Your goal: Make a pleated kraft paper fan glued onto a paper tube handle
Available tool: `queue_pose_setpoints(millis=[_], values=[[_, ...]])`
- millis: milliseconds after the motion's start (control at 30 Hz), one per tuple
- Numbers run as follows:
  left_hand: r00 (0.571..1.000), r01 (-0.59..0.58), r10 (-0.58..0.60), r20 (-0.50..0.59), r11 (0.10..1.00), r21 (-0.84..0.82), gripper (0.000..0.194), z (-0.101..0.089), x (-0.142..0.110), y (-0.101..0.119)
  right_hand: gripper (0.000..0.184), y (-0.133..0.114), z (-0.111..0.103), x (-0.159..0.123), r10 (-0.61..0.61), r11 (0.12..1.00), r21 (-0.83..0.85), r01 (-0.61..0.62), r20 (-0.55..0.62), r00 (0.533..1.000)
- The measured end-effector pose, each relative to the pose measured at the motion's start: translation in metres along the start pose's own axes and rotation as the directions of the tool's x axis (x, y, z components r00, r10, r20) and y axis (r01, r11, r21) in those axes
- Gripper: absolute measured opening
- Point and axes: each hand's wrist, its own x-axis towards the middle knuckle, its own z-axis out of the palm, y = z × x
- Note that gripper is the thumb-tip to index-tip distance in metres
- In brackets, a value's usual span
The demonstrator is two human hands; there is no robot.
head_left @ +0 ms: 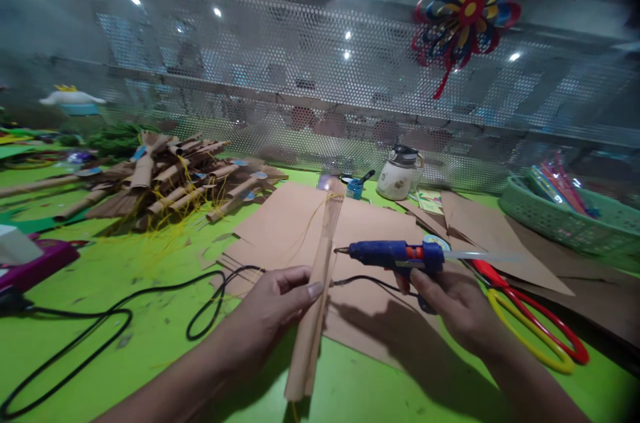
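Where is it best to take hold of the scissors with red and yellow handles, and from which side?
Probably by the handle loops, from the near right: the scissors lie with both loops toward the person, their other end pointing away.

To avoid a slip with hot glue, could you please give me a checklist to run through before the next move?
1. Left hand has its grip on the roll: ok, thumb on top.
2. Right hand holds the glue gun: ok.
3. Glue stick loaded: ok, it juts from the gun's rear.
4. Nozzle clear of the roll: cannot tell, the tip looks very near its edge.
5. Nozzle hot: cannot tell.
6. Scissors well away from the right hand: not ok, they lie close beside it.
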Motion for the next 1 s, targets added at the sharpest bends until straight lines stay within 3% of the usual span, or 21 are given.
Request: queue_pose_setpoints(millis=[200,567,767,1000], values=[[1.000,0.000,0.000,0.025,1.000,-0.023,0.025,0.0011,-0.0001,0.0004,0.041,-0.0016,-0.0003,-0.0021,0.020,0.999,0.032,-0.021,0.039,0.999],[1.000,0.010,-0.009,0.022,1.000,-0.025,0.030,0.0004,-0.0006,-0.0008,0.040,-0.0013,0.0011,0.0024,-0.008,0.998,0.060,0.009,-0.021,1.000],[1.000,-0.002,0.002,0.029,1.000,0.010,0.031,0.0008,-0.0014,0.0005,0.041,0.0016,-0.0029,0.0004,0.042,0.993,0.112,-0.046,0.042,0.998],[0.998,-0.042,0.036,0.050,0.992,0.115,0.031,0.0003,-0.0026,0.0034,0.042,0.0009,0.0018,0.0023,0.071,0.981,0.184,-0.068,-0.012,0.997]])
